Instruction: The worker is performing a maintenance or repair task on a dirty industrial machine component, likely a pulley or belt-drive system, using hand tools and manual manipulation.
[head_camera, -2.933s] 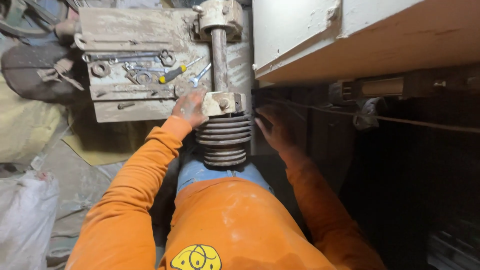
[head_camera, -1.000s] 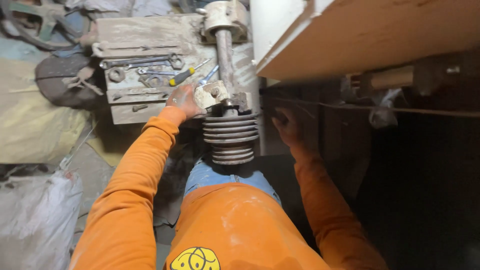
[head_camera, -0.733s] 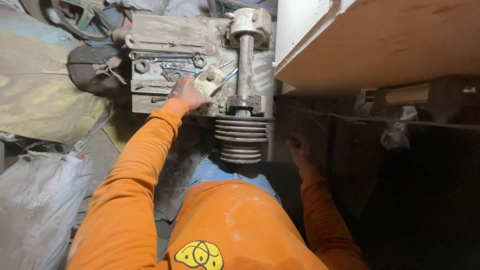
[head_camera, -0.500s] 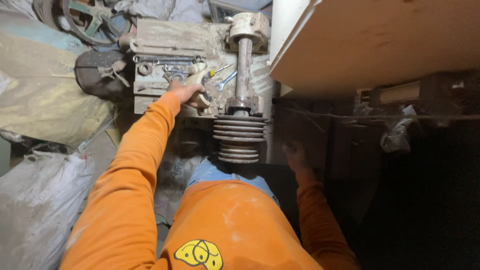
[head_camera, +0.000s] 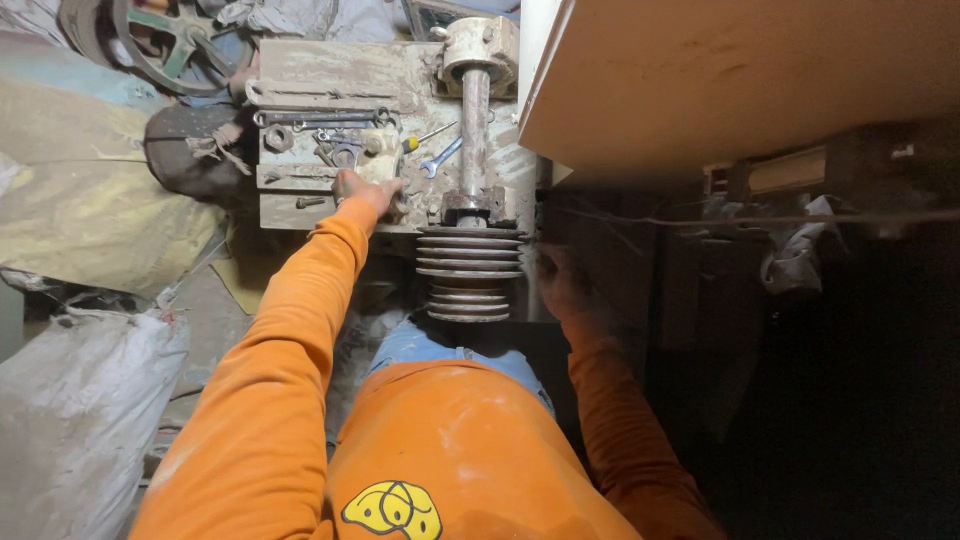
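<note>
Item: small dusty block (head_camera: 378, 168), pale and mud-caked, on the dirty metal slab (head_camera: 330, 85), held at its near edge by my left hand (head_camera: 362, 190), fingers curled narrow around it. Just beyond my left fingertips: a cluster of wrenches (head_camera: 335, 150) lying flat on the slab, one long spanner (head_camera: 320, 117) across the top of them. Right of that hand: a yellow-handled screwdriver (head_camera: 428, 137) and a blue wrench (head_camera: 441, 158), then the upright steel shaft (head_camera: 474, 125) running down into the stepped grooved pulley (head_camera: 468, 272). My right hand (head_camera: 556, 282) sits just right of the pulley in shadow; whether it grips anything I cannot tell. Left of my left arm: yellowish sacking (head_camera: 90, 220) and a grey-white sack (head_camera: 75, 420). Far beyond, top left: a spoked wheel (head_camera: 165, 40).
</note>
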